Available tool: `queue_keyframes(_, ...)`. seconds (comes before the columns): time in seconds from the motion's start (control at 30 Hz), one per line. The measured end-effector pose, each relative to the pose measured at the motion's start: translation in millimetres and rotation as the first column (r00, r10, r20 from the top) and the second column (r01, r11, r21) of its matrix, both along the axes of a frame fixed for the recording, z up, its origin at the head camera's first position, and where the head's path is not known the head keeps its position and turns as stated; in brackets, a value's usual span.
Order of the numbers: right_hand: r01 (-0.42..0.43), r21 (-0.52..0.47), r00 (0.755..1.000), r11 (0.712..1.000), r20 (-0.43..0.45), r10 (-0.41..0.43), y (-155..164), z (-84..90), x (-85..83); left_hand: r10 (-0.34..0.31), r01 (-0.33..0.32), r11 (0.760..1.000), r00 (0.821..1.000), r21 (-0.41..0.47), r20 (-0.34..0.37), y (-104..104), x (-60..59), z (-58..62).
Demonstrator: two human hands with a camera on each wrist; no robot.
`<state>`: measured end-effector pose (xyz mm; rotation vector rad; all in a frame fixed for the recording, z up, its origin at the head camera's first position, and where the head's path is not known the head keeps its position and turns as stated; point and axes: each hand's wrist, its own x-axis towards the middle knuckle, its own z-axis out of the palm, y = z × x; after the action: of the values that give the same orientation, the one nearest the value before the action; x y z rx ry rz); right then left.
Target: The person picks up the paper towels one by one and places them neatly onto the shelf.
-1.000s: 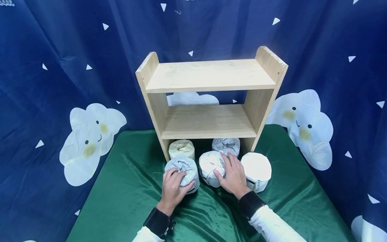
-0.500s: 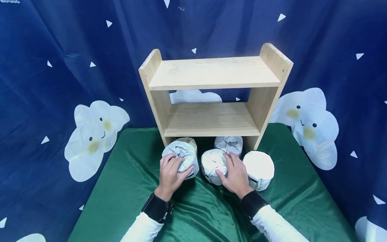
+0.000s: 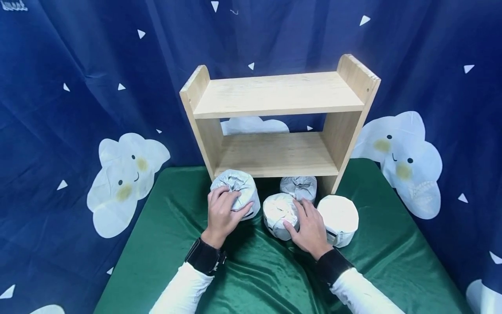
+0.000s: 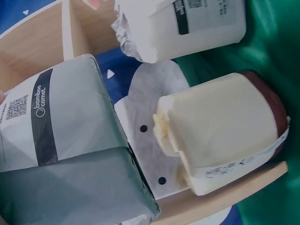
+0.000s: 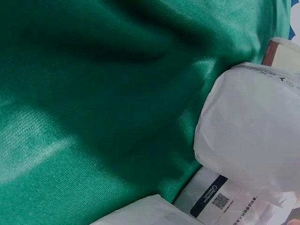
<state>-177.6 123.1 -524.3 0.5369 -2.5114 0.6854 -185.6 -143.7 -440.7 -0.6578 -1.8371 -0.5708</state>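
Note:
My left hand (image 3: 228, 205) grips a grey paper-wrapped roll (image 3: 236, 184) from its near side and holds it up in front of the shelf's lower left opening. The left wrist view shows that grey roll (image 4: 61, 159) close up, with a cream-wrapped roll (image 4: 220, 131) behind it. My right hand (image 3: 295, 215) lies over a white-wrapped roll (image 3: 276, 211) on the green cloth (image 3: 255, 274), with fingers on top and thumb on the front. A wooden two-tier shelf (image 3: 274, 93) stands behind the rolls, both boards bare.
A second grey roll (image 3: 299, 186) sits under the shelf's lower board. Another white roll (image 3: 339, 218) stands to the right of my right hand, also seen as the white roll (image 5: 253, 136) in the right wrist view. A blue cloud-print curtain (image 3: 78, 109) hangs behind.
My left hand has raised the grey roll off the cloth and moved it toward the shelf, so it now hides the cream roll. My right hand has stayed on the white roll.

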Motion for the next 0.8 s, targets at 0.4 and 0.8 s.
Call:
queue_keyframes(0.4, 0.017, 0.011, 0.998, 1.000, 0.058, -0.017, 3, -1.4, 4.0, 0.005, -0.005, 1.000, 0.999, 0.008, -0.038, 1, -11.2, 21.9)
queue_keyframes(0.8, 0.039, 0.002, 0.993, 0.999, 0.113, -0.039, 4, -2.0, 11.4, 0.004, -0.001, 0.999, 0.998, 0.051, -0.062, 3, -24.7, 44.8)
